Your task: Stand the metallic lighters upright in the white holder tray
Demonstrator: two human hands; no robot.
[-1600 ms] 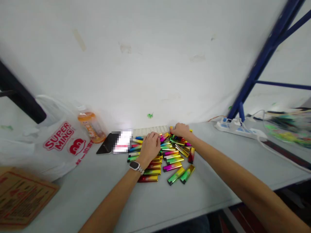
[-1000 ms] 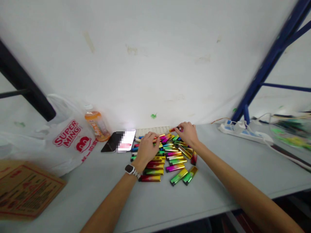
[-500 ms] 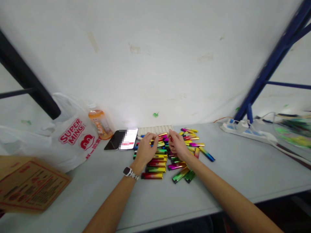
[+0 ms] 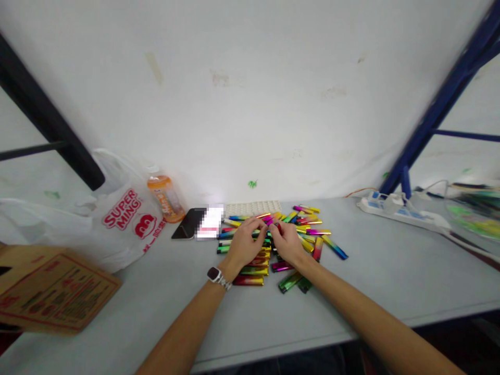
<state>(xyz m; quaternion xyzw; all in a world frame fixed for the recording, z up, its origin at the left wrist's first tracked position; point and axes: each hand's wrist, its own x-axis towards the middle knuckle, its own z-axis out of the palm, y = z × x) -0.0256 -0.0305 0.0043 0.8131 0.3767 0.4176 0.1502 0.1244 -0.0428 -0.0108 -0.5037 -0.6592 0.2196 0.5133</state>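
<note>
I have the right hand closed in a pinch, thumb against curled fingers, on what I read as a red lighter, though only its dark end shows from up here. The left hand sits just beside it, fingers bent and thumb brought close to the fingertips; I cannot tell whether anything is caught in that gap. Both work low over the heap of lighters, which spreads under, between and around them. I can't give a full count, as the hands and forearms cover too much. Out past the right hand, on its outer side, I count one blue-and-yellow lighter at the edge of the spread; nearer me than that hand lie two green ones, one partly behind the forearm. On the left wrist I see one watch. Off the left hand's outer side are two phones, one dark phone and one bright-screened phone, then one orange bottle, one printed plastic bag and one cardboard box. Beyond the grip runs one pale textured strip; well apart to its right is one power strip.
</note>
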